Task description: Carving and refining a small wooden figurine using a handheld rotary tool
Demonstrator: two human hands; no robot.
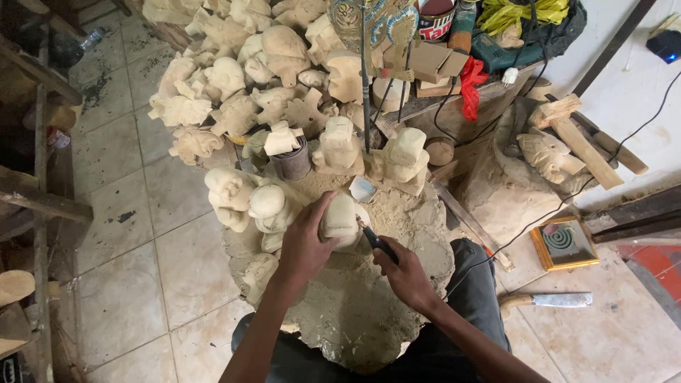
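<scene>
My left hand [305, 245] grips a pale, roughly carved wooden figure [342, 218] and holds it down on a sawdust-covered stump [369, 298] between my knees. Just right of the figure, my right hand [404, 273] is closed around a dark-handled carving knife [376, 240]. The blade's tip meets the figure's right side. Several more pale carved figures [245, 195] lie along the stump's far and left edges.
A large heap of unfinished carved figures [241, 78] fills the floor behind the stump. A dark tin [292, 162] stands at its far edge. A wooden mallet [578, 138], a framed square object [564, 242] and a cleaver [550, 300] lie on the right. Wooden racks [39, 177] stand left.
</scene>
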